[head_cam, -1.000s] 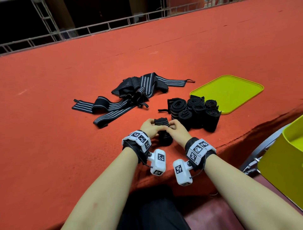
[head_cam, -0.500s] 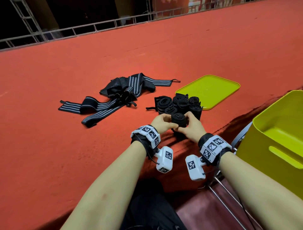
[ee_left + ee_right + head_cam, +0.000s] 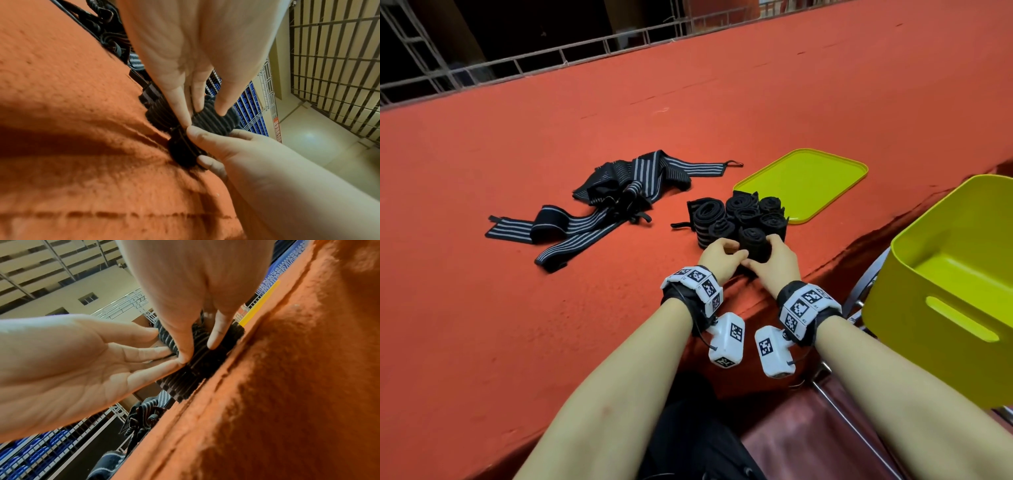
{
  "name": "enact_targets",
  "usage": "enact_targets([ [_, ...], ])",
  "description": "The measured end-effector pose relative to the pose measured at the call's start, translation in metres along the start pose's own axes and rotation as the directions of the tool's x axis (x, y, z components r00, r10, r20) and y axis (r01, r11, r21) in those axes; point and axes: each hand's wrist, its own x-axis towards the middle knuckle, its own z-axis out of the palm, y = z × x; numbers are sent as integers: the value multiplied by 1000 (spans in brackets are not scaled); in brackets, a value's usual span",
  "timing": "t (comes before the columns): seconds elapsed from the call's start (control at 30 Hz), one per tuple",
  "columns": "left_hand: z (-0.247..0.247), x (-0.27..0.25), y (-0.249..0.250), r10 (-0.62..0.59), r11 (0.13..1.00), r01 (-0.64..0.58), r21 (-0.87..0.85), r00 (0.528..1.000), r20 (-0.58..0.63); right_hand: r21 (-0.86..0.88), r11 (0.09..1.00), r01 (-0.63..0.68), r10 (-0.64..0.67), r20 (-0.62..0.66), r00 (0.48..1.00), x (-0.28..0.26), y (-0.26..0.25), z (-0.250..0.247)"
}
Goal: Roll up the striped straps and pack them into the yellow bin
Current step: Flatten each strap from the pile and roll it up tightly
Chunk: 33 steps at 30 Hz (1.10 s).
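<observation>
Right at the near edge of the red felt table [image 3: 551,342], both hands are on one rolled strap [image 3: 755,245], and it stands on end between them. That roll sits at the near side of the cluster of finished rolls [image 3: 739,214], touching its neighbours, and every place from now on is called from that cluster. Left hand [image 3: 717,260] comes in from the cluster's near left, fingers curled against the roll's left flank; the left wrist view shows its fingertips [image 3: 223,108] pressing onto the ribbed black fabric. Right hand [image 3: 777,262] closes from the near right, thumb and fingers wrapped round the roll's right flank, clamped on it, and the two thumbs meet low on the roll's near face. From the right wrist camera the right fingers [image 3: 214,340] lie down the side of the roll [image 3: 195,366] while the left palm [image 3: 72,363] faces it, fingertips touching the fabric. Left of the cluster, well apart, the loose striped straps [image 3: 599,209] sprawl in a tangled heap. Just beyond the cluster to the right lies the flat yellow-green lid [image 3: 804,185], its near corner touching the rolls. Off the table, right of the cluster, the yellow bin [image 3: 945,294] stands mouth up.
</observation>
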Motion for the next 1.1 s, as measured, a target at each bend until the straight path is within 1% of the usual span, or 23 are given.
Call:
enact_targets([
  [0.1,1,1,1,15,999,-15,-32,1000,-5,-15,1000,13,-13,-2,1000,4,0,0],
  [0.2,-1,0,-1,6,999,-5,44,1000,-6,-48,999,17,-17,5,1000,2,-3,2],
  [0.3,-4,-1,-2,4,999,-4,51,1000,-7,-13,999,32,-33,-37,999,-2,-5,3],
  [0.47,-9,-2,-5,-32,999,33,31,999,-9,-37,996,85,-87,-55,995,-5,-11,-2],
  [0.6,-13,-3,-9,-51,999,51,11,999,-7,-9,993,116,-116,-100,988,-8,-21,-4],
  [0.73,-25,-8,-10,-92,992,90,-94,996,-12,-5,979,203,-201,-179,963,-9,-43,-1],
  [0.87,-54,-9,-15,-146,976,136,-167,988,-50,-60,953,295,-301,-267,916,-5,-69,9],
  [0.93,-70,-8,-21,-170,967,152,-202,982,-76,-55,930,364,-365,-256,895,-4,-81,19],
  [0.97,-78,-8,-24,-183,962,159,-222,979,-89,-44,915,402,-401,-230,887,-4,-86,26],
  [1.03,-96,-7,-34,-204,954,171,-245,972,-115,-3,884,467,-462,-154,874,-4,-97,45],
  [1.1,-116,-7,-45,-227,947,184,-264,964,-142,54,870,490,-487,-57,872,-4,-107,67],
])
